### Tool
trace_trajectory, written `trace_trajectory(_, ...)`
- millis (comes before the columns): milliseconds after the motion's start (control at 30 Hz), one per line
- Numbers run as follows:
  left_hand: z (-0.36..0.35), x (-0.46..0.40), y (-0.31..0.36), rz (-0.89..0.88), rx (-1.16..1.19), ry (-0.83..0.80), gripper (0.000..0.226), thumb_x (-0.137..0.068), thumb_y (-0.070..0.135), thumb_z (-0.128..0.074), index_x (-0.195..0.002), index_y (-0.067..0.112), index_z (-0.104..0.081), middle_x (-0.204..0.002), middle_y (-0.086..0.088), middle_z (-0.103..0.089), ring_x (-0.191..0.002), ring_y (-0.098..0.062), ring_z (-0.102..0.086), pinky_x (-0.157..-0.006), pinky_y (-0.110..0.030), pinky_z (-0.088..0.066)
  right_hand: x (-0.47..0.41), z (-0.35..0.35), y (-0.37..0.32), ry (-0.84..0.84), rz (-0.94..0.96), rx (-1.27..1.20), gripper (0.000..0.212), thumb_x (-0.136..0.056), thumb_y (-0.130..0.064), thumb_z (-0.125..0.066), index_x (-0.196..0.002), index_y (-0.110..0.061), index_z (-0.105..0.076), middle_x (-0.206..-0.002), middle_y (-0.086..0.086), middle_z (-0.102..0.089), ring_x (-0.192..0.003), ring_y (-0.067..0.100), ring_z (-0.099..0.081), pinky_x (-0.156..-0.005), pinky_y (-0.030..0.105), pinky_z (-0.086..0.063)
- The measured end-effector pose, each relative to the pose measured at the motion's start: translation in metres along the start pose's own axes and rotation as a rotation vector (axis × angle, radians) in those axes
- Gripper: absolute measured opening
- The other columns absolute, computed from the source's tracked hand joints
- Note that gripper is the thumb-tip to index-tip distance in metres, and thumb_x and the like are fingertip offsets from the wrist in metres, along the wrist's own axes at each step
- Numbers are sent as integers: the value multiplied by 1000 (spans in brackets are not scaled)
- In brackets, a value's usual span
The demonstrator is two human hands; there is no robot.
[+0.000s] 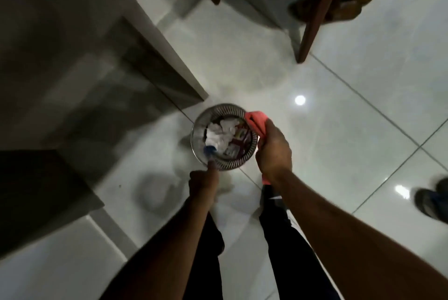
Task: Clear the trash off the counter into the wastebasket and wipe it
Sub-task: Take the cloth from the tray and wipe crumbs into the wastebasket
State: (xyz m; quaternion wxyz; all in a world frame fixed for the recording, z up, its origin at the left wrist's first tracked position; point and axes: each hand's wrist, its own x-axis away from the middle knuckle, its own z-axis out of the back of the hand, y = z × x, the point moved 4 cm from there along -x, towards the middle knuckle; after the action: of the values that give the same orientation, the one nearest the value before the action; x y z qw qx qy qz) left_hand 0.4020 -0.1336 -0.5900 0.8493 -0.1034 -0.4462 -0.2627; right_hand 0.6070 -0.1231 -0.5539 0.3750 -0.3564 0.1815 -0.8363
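1. The right hand (272, 148) is clenched around a pink cloth (255, 123), which sticks out above the fist over the bin's right rim and hangs out below the wrist.
2. The left hand (203, 182) is closed, its fingers curled at the near rim of the bin (201, 147); a blue-capped item (209, 150) lies just past its fingertips, but whether the hand is gripping it cannot be told through the blur.
3. The bin is a round metal mesh wastebasket standing on the pale tiled floor (339, 154), between the two hands.
4. Inside it lie crumpled white paper (220, 133) and some printed wrappers (238, 140).
5. A grey cabinet (97, 57) stands just left of the bin.
6. Dark wooden chair legs (315, 23) stand farther off, at upper right.
7. A dark shoe (434, 199) sits at the right edge.
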Motion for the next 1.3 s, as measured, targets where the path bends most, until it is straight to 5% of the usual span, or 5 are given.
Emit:
trace_trajectory(233, -38, -44, 18, 57, 767, -227, 35, -91, -2, -53, -123, 11, -59, -94, -12, -69, -73, -27, -67, -52, -36, -58, -15, -52, 19, -104, 67, 219, 59, -87, -16, -56, -144, -15, -38, -130, 18, -52, -97, 41, -62, -78, 43, -51)
trace_trajectory(533, 82, 115, 18, 53, 864, -226, 29, -92, -3, -42, -117, -2, -58, -95, -23, -67, -59, -32, -69, -38, -36, -58, 78, 69, -115, -93, 180, 147, 53, -76, 1, -59, -127, -11, -56, -129, 18, -56, -95, 39, -65, -74, 37, -52)
trace_trajectory(767, 196, 240, -11, 121, 1067, -307, 33, -88, -4, -51, -120, -10, -61, -96, -27, -70, -79, -39, -69, -41, -30, -58, 148, 198, -245, -46, 178, -184, 45, -87, 1, -52, -130, -11, -62, -122, 15, -70, -112, 30, -65, -103, 33, -47)
trace_trajectory(933, 247, 280, -7, 82, 1157, -290, 43, -86, -7, -41, -126, -2, -57, -107, -31, -69, -81, -45, -71, -46, -36, -59, 148, 277, -349, 223, 206, -371, 33, -93, -10, -46, -119, -18, -64, -100, 11, -74, -89, 33, -70, -83, 46, -57)
trace_trajectory(1300, 264, 279, -13, 49, 1173, -340, 25, -86, -5, -44, -102, -4, -62, -92, -33, -71, -75, -44, -71, -52, -43, -61, 85, 167, -458, -277, 783, 811, 56, -93, -24, -50, -147, -12, -36, -150, 25, -37, -138, 42, -35, -112, 49, -32)
